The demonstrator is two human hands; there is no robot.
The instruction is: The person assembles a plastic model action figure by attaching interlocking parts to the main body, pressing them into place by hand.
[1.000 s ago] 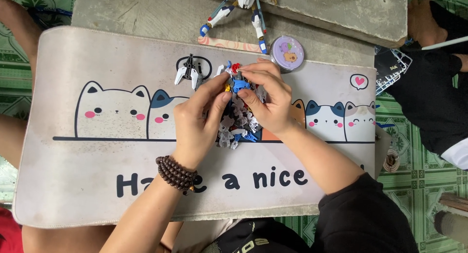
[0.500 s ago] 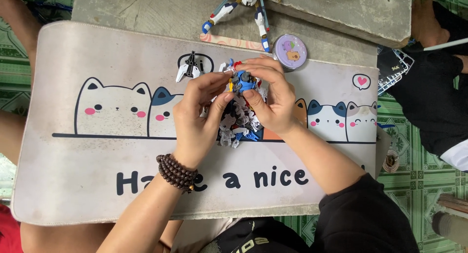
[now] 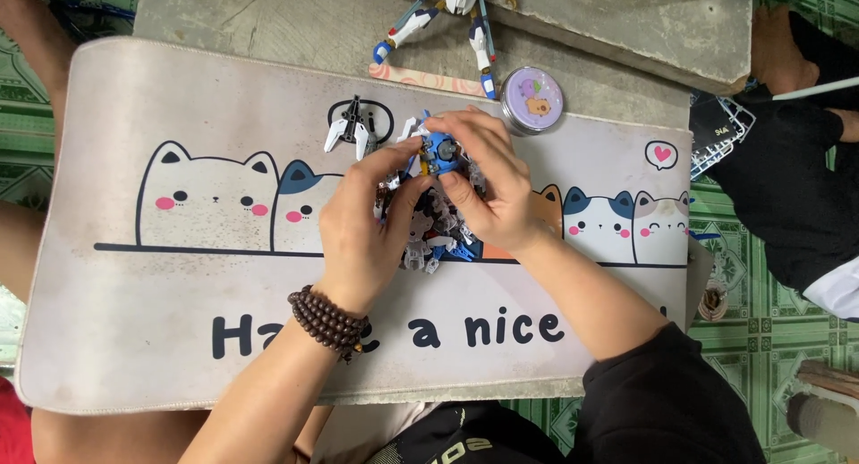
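Note:
My left hand (image 3: pixel 362 227) and my right hand (image 3: pixel 492 191) meet over the middle of a pale desk mat (image 3: pixel 161 303) printed with cartoon cats. Both hands grip a small blue, white and grey robot model part (image 3: pixel 438 153) between thumbs and fingertips. A pile of small grey and blue model pieces (image 3: pixel 434 240) lies on the mat just beneath the hands, partly hidden by them. A brown bead bracelet (image 3: pixel 329 321) circles my left wrist. My right arm wears a black sleeve (image 3: pixel 662 401).
A white and black claw-like model piece (image 3: pixel 353 128) lies on the mat left of the hands. A round lilac tin (image 3: pixel 531 100) sits at the mat's far edge. A white and blue robot figure (image 3: pixel 447 12) lies on the concrete slab. Another person in black (image 3: pixel 787 160) sits at right.
Both hands and the blue model part have shifted very slightly; the fingers adjusted their hold on it. Everything else on the mat stayed where it was.

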